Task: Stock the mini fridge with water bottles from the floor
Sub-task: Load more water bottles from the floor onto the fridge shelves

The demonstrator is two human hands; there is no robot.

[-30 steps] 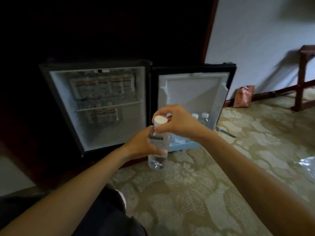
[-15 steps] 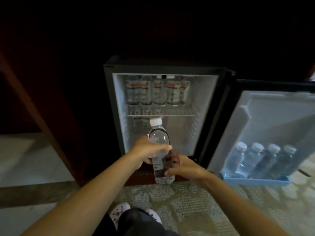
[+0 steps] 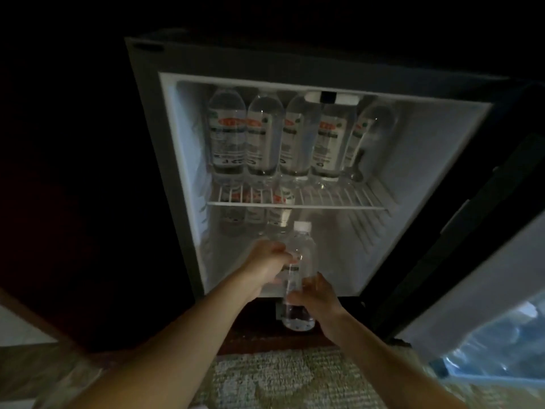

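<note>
Mini fridge (image 3: pixel 413 172): open, its door (image 3: pixel 486 276) at the right.
Wire shelf (image 3: pixel 339 199): bears a row of bottles (image 3: pixel 295 137); those beneath are dim, count unclear.
Door bottles (image 3: pixel 495 349): blurred, cut off by the frame edge.
Left hand (image 3: pixel 267 261): arm outstretched, gripping the upper body of the water bottle (image 3: pixel 300 249).
Right hand (image 3: pixel 317 296): curled round its lower half.
Water bottle: upright, white-capped, at the lower compartment's mouth.
</note>
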